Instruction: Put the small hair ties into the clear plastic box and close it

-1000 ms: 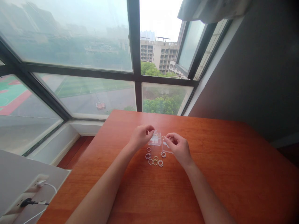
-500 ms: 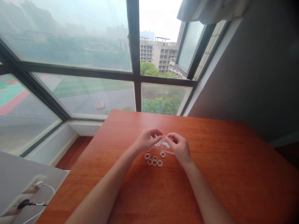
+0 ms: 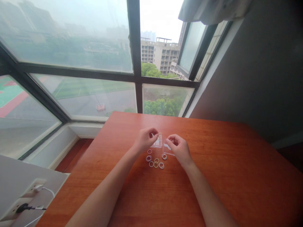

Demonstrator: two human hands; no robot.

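Note:
My left hand (image 3: 147, 138) is closed in a pinch, with a small yellowish hair tie (image 3: 160, 134) at its fingertips, over a clear compartment box (image 3: 157, 143). To its right, my right hand (image 3: 179, 147) has thumb and fingers pressed together above a clear plastic lid (image 3: 168, 151); whether it grips the lid or a small item is unclear. Nearer me on the table lie several ring-shaped hair ties: a pink one (image 3: 149, 151), purple ones (image 3: 149, 158), yellow ones (image 3: 156, 163) and white ones (image 3: 161, 165). Another white pair (image 3: 164, 156) lies just below the lid.
The reddish-brown wooden table (image 3: 224, 164) reaches to large windows (image 3: 94, 94) at the back. Plugs with cables (image 3: 23, 207) sit in wall sockets at the lower left. A grey wall (image 3: 255, 78) rises on the right.
My hands have drawn apart; the left moved left and slightly away with the yellowish hair tie, uncovering more of the box. My right hand has stayed nearly in place by the lid.

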